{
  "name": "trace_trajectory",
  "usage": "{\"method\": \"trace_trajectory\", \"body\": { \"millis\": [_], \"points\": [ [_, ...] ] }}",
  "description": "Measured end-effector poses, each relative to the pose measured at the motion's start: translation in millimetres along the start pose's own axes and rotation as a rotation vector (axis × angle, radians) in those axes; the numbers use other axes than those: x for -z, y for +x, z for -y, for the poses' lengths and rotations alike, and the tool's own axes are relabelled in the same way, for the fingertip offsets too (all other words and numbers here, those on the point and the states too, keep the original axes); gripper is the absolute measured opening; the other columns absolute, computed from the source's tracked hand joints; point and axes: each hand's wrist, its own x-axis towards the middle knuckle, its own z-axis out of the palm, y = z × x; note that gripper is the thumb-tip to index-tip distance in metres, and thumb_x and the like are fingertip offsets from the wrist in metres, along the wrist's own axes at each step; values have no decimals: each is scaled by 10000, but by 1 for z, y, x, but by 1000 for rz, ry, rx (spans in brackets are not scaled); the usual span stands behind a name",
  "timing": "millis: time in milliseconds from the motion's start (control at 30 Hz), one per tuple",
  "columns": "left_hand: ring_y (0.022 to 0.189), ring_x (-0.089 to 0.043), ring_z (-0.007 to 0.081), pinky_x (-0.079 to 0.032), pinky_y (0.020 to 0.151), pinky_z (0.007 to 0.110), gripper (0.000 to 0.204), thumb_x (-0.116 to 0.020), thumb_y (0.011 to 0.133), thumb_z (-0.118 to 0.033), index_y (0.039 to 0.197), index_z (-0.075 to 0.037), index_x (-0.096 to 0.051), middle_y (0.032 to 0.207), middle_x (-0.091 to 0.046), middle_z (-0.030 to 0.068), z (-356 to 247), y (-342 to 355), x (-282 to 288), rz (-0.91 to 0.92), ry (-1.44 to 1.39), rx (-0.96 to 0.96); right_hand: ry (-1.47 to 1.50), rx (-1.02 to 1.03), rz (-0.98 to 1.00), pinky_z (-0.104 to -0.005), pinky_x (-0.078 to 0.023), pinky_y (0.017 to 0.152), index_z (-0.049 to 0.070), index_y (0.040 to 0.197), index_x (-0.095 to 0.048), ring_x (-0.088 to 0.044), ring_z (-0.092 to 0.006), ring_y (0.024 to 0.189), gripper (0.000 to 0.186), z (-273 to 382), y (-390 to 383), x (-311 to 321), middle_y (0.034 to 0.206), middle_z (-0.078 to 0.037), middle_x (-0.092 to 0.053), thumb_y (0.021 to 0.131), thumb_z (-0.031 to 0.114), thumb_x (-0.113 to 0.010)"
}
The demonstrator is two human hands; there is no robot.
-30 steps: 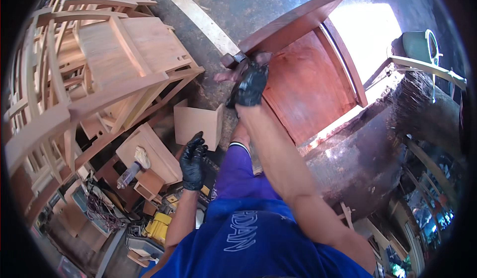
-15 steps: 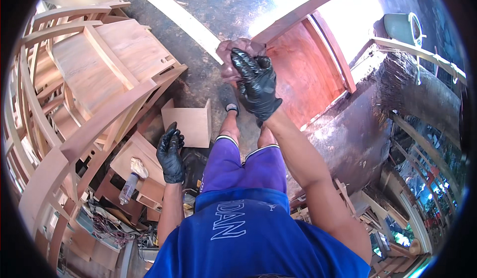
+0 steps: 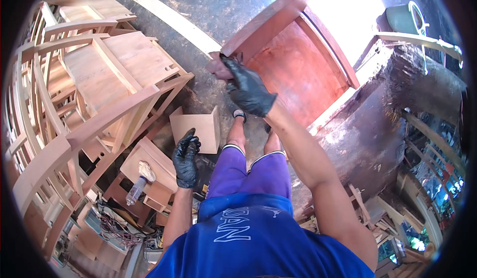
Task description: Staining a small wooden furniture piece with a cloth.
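Observation:
My right hand [image 3: 248,90], in a black glove, is closed around a crumpled mauve rag [image 3: 218,68]. The rag is at the near left end of a curved rail [image 3: 271,22] on a reddish-stained wooden panel piece [image 3: 300,72]; whether it touches the rail I cannot tell. The panel has a glossy, uneven red-brown colour. My left hand [image 3: 187,160], also black-gloved, hovers by my left thigh with its fingers loosely bent and apart, nothing visible in it. Just beyond it stands a small pale wooden box piece [image 3: 198,129].
Unstained wooden frames [image 3: 117,64] are stacked along the left. A clear plastic bottle [image 3: 136,191] with a whitish wad on top lies by wooden pieces, near tangled cables [image 3: 119,226]. A long pale strip [image 3: 164,17] crosses the floor. A grey-green bucket [image 3: 399,19] is at far right.
My right hand has moved slightly left and down with the rag, now more bunched in the grip. My left hand appears further right. The whole view has shifted.

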Motion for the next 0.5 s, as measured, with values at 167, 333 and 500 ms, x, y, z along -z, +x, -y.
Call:
{"method": "trace_trajectory", "body": {
  "millis": [167, 333, 500],
  "points": [
    [897, -630, 94, -506, 785, 242, 358, -650, 952, -54, 1308, -12, -632, 1080, -690, 20, 20, -12, -4, 49, -19, 67, -124, 181, -68, -440, -525, 900, 70, 1436, -489, -649, -376, 1073, 679, -9, 16, -17, 1214, -170, -675, 773, -28, -599],
    [963, -620, 87, -496, 845, 236, 332, -605, 976, 1, 1305, -30, -640, 1194, -688, 37, 2, -20, -13, 102, 64, -20, -152, 402, -337, -404, -549, 754, 77, 1324, -601, -694, -326, 887, 620, -24, 13, -28, 1109, -135, -713, 719, -52, -647],
    [973, -620, 90, -501, 864, 246, 329, -593, 978, 13, 1303, -18, -636, 1255, -675, 58, 1, -11, 12, 96, 136, -31, -282, 399, -364, -413, -549, 715, 70, 1159, -685, -688, -340, 857, 450, -34, 6, -20, 1008, -150, -718, 724, -41, -659]
  ]
}}
